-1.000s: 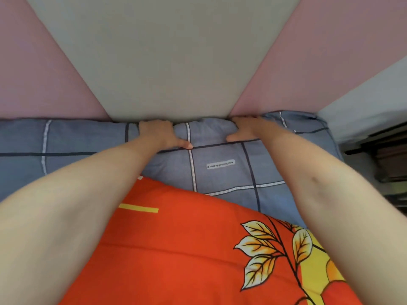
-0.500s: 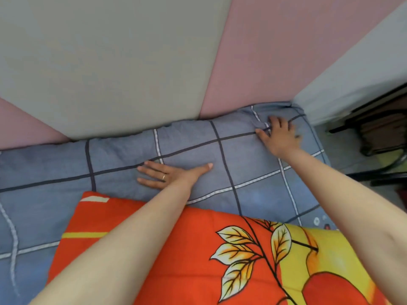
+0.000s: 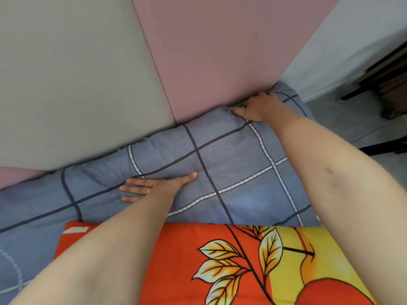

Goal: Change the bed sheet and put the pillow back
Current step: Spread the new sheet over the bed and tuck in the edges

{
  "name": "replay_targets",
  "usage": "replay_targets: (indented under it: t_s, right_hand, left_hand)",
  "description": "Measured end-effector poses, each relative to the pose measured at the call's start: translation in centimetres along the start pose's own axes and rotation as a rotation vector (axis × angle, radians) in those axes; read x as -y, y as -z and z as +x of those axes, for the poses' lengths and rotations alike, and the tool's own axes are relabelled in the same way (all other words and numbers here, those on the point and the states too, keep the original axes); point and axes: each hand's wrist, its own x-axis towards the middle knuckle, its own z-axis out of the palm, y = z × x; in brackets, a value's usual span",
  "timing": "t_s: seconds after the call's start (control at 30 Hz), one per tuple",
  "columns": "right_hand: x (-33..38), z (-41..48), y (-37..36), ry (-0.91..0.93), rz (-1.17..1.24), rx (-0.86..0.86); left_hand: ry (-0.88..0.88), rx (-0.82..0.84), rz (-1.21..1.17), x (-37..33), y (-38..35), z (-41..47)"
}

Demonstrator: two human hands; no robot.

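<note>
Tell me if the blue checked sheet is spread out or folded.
Spread: the blue checked sheet lies open up to the headboard, left hand flat on it, right hand gripping its edge.

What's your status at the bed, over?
Left hand flat on blue checked sheet. Right hand gripping sheet edge at pink headboard. Orange pillow lies nearer, under both forearms, not yet at headboard.

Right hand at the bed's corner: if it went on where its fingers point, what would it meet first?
The right hand would likely meet the pink padded wall panel, just behind the blue checked bed sheet it grips.
</note>
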Motion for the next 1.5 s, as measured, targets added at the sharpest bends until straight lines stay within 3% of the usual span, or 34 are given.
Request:
replay_targets:
  t_s: [0.2,0.3,0.37,0.43,0.5,0.57,0.73,0.83,0.97,1.07,1.17,1.27,1.37,1.43,1.5]
  right_hand:
    - [-3.1,-1.4,0.8,-0.027,-0.038,0.093]
    - [-1.7,-0.2,-1.1,-0.178,-0.054,-0.087]
    - [0.5,0.1,-1.9,-0.244,0.066,-0.315]
    - [2.1,-0.5,-2.8,-0.075,0.237,-0.495]
    - [2.3,-1.9,-3.9,0.19,0.233,-0.577]
    - [1.2,-2.5,-4.4,0.322,0.126,-0.484]
    - [0.1,0.3,0.2,0.262,0.004,-0.042]
    - [-0.9,-0.4,0.5,0.277,0.066,0.037]
    - [-2.1,-0.3,-1.0,0.221,0.102,-0.127]
    - [-0.2,1.8,-1.7,0.049,0.034,-0.282]
    - [1.4,0.0,-2.5,-0.081,0.132,-0.525]
    - [1.9,-5.6,-5.0,-0.064,0.295,-0.829]
    - [2.0,-11.3,-10.8,-0.047,0.291,-0.691]
    - [1.9,-12.4,-14.8,-0.115,0.246,-0.519]
    - [1.5,-11.9,-16.8,-0.177,0.235,-0.473]
  left_hand:
    - [0.006,-0.002,0.034,-0.4,0.4,-0.4]
    - [0.026,-0.026,0.022,-0.5,0.5,-0.5]
    - [0.032,-0.015,0.02,-0.7,0.5,-0.4]
    - [0.032,-0.01,0.045,-0.8,0.4,-0.4]
    - [0.037,-0.008,0.063,-0.9,0.5,-0.6]
    - [0.035,0.0,0.071,-0.9,0.5,-0.7]
    - [0.039,-0.002,0.066,-1.1,0.3,-0.6]
    - [0.033,-0.011,0.075,-1.0,0.2,-0.5]
    - [0.038,-0.014,0.057,-1.0,0.0,0.0]
    - [0.026,-0.029,0.065,-0.9,-0.1,0.1]
    - [0.03,-0.025,0.051,-0.9,-0.1,0.2]
    - [0.024,-0.022,0.053,-0.7,-0.2,0.4]
    - [-0.003,-0.032,0.036,-0.6,-0.3,0.3]
    - [-0.01,-0.052,0.029,-0.5,-0.3,0.4]
    - [-0.015,-0.063,0.023,-0.5,-0.5,0.6]
